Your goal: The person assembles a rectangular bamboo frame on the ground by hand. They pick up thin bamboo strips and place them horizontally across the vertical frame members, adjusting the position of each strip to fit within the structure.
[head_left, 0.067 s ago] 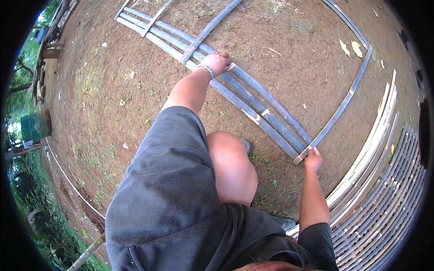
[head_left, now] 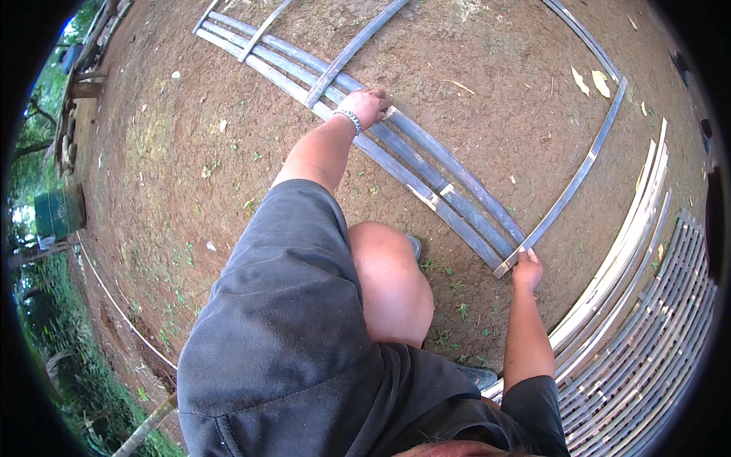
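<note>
Bamboo slats [head_left: 455, 167] were positioned on the ground [head_left: 487, 84], ends beneath the crosspiece [head_left: 564, 199]. Its near end was pinched by the right grip [head_left: 528, 271]; closure of the left grip [head_left: 364, 107], away from the crosspiece, could not be determined. Alignment could have been lost through uneven pressure.

Diffuse daylight lights the ground [head_left: 228, 190] evenly, shadows soft; centre sharp, mat [head_left: 640, 343] bowed by fisheye distortion, left-edge foliage [head_left: 61, 327] hazy, rim vignetted black.

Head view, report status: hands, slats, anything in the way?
Left hand at dark slats, right hand at crosspiece end. Slats lie on dirt ground. Pale strips off right, apart from slats.
</note>
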Tool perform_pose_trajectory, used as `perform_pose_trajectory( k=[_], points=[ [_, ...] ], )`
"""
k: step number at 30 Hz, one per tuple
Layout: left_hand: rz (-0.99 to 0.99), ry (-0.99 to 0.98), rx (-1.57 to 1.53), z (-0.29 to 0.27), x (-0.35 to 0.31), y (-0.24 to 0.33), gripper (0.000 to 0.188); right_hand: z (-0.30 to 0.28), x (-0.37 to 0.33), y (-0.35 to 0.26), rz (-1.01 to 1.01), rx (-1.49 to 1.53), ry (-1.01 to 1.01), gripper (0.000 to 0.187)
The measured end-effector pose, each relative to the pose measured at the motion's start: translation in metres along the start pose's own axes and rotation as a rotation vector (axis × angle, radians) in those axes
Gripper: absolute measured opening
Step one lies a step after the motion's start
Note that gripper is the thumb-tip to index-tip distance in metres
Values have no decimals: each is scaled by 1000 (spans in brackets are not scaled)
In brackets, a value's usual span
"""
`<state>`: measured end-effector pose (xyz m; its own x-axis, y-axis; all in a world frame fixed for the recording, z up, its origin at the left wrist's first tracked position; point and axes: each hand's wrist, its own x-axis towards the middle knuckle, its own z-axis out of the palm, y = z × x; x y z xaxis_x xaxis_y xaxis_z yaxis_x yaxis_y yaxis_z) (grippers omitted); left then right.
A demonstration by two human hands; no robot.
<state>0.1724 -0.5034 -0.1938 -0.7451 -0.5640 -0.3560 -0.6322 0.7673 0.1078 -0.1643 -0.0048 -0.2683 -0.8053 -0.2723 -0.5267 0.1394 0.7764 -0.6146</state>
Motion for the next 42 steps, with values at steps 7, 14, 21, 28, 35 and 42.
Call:
perform_pose_trajectory(
  k=[7, 14, 21, 28, 35, 42],
  points=[
    [-9, 16, -86, 5, 0, -4, 42, 0, -18, -22, -34, -129, 16, 38],
    [16, -21, -97, 2, 7, -7, 42, 5, -8, -9, -24, 129, -17, 45],
    [18, -25, -92, -1, 6, -5, 42, 4, -2, -5, 20, 158, -36, 34],
    [42, -12, -75, 3, 7, -7, 43, 4, -1, -2, 32, 173, -42, 32],
    [32, 21, -78, 8, 5, -8, 41, 9, -1, 5, 34, 140, -9, 40],
    [53, 24, -96, 12, 3, -13, 39, 14, -10, -2, -49, 108, 61, 28]
  ],
)
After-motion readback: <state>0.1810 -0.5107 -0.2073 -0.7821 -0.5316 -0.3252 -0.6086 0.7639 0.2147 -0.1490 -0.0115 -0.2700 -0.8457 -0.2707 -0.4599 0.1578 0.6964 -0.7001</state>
